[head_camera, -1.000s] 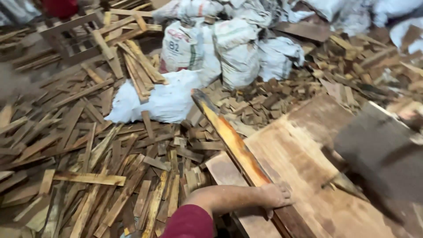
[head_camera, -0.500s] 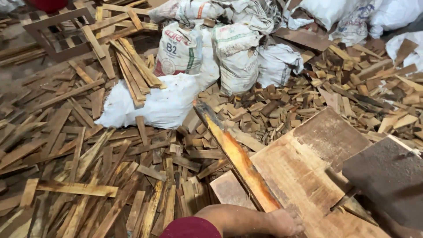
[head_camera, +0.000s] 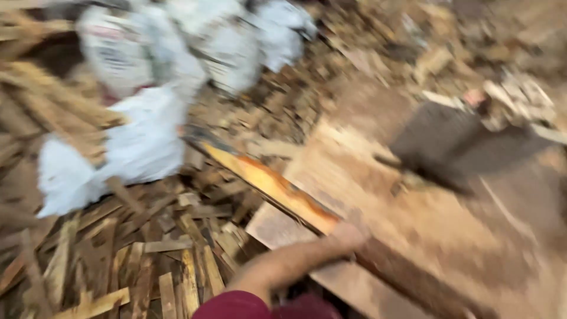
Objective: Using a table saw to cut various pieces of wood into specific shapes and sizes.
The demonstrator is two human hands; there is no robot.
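Grip: left hand [head_camera: 347, 236] clasps long orange-brown wooden plank [head_camera: 277, 188]; right unseen.
Risk: plank could slide off counter [head_camera: 413, 236], overhanging far left.

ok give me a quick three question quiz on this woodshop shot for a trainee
1. True or false: the one hand in view rests on the long orange plank.
2. Multiple choice: what lies behind the far end of that plank? A) a blue bucket B) white sacks C) a ladder
3. Short answer: what covers the floor left of the sleeved arm?

Key
1. True; the hand sits on the plank where it crosses the wooden work surface. The picture is too blurred to tell whether the fingers close around it.
2. B
3. A litter of short wood offcuts.
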